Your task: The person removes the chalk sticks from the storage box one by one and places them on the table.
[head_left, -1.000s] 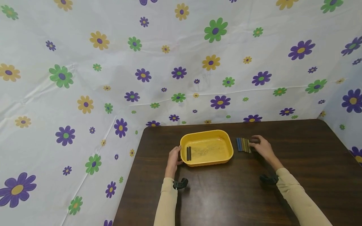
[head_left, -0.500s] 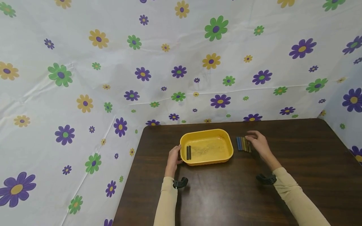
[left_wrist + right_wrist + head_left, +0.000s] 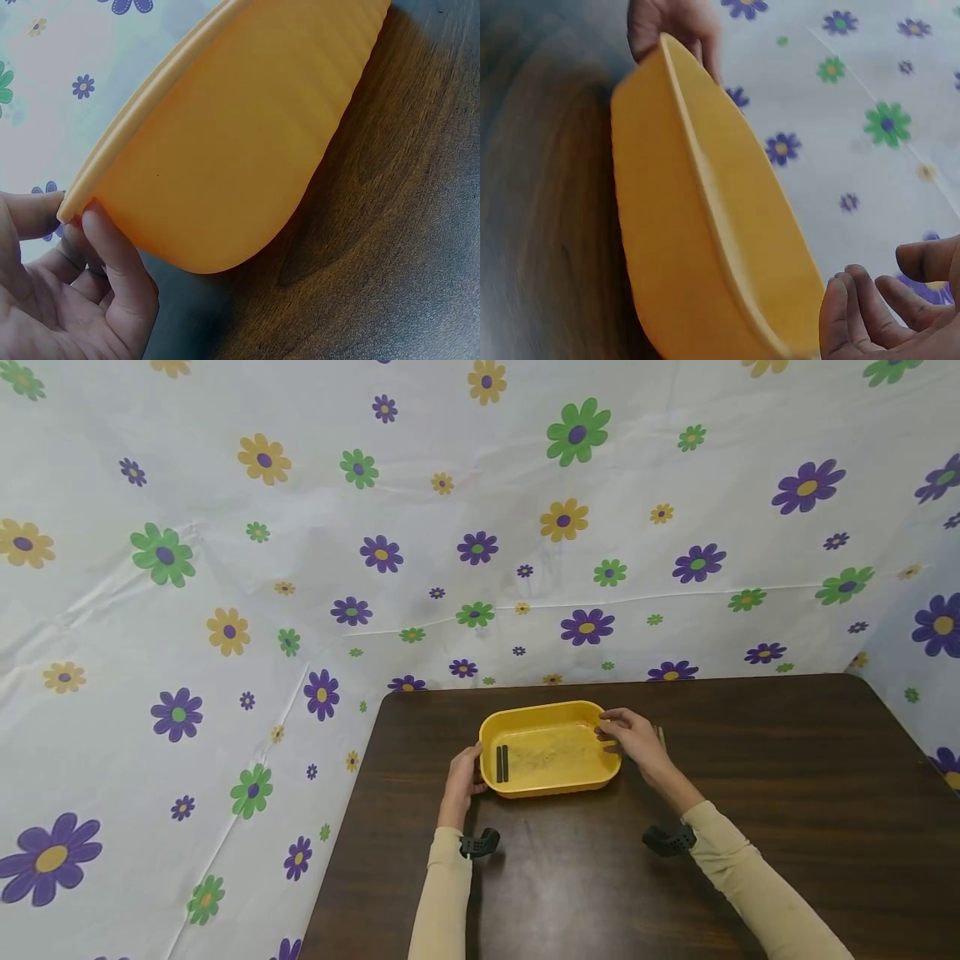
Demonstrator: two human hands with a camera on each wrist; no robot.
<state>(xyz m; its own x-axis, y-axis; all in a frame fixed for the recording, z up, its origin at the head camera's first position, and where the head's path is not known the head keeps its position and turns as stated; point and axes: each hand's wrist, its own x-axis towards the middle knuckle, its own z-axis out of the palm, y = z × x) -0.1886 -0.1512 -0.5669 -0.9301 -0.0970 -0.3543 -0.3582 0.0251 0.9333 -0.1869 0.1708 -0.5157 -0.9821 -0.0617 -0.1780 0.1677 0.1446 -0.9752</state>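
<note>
My left hand (image 3: pixel 458 781) holds the left end of a yellow plastic tray (image 3: pixel 551 792); in the left wrist view its thumb and fingers pinch the tray's rim (image 3: pixel 142 101). Two short black sticks (image 3: pixel 502 764), perhaps pastels, lie side by side inside, near the left wall. Over the tray's right end is my right hand (image 3: pixel 639 745). In the right wrist view its fingers (image 3: pixel 881 319) are loosely bent, with the thumb apart and nothing visible between them. Behind this hand shows the end of an olive stick (image 3: pixel 660 737); the other coloured sticks are hidden.
The tray stands on a dark brown wooden table (image 3: pixel 570 877), towards its far edge. A white flower-print cloth (image 3: pixel 420 535) hangs behind the table and along its left side. Both wrists wear black straps (image 3: pixel 671 841).
My right hand has moved left, from the row of blue, yellow and brown sticks to the tray's right end, covering most of that row. The left hand stays on the tray.
</note>
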